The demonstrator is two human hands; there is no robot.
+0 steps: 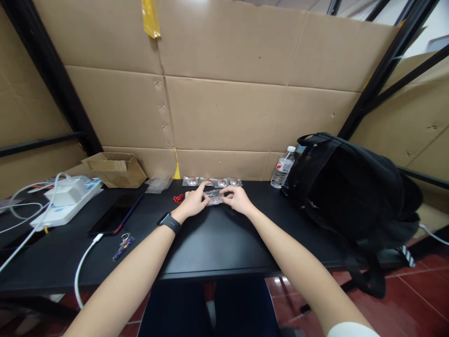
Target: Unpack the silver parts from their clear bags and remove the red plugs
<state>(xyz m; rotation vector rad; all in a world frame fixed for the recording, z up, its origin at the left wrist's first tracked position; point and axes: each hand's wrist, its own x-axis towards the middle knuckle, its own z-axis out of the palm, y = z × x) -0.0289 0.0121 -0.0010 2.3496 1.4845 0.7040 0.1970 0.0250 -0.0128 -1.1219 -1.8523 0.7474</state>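
Observation:
A small clear plastic packet (214, 198) lies between my two hands, low over the black table. My left hand (195, 201), wearing a dark watch, pinches its left end with thumb and fingers. The right end is gripped by my right hand (237, 200) in the same way. What the packet contains is too small to make out. Just behind my hands, several similar clear packets (223, 183) with round silvery and red contents lie in a row. Beside my left hand is a small red cord (178, 199).
At the left are a cardboard box (128, 172), clear plastic bags (158, 184), a plugged-in phone (115, 214), a keychain (123, 247) and a white power strip (70, 206). A water bottle (282, 168) and a black backpack (358, 196) stand right. Cardboard walls (224, 117) enclose the table (224, 248).

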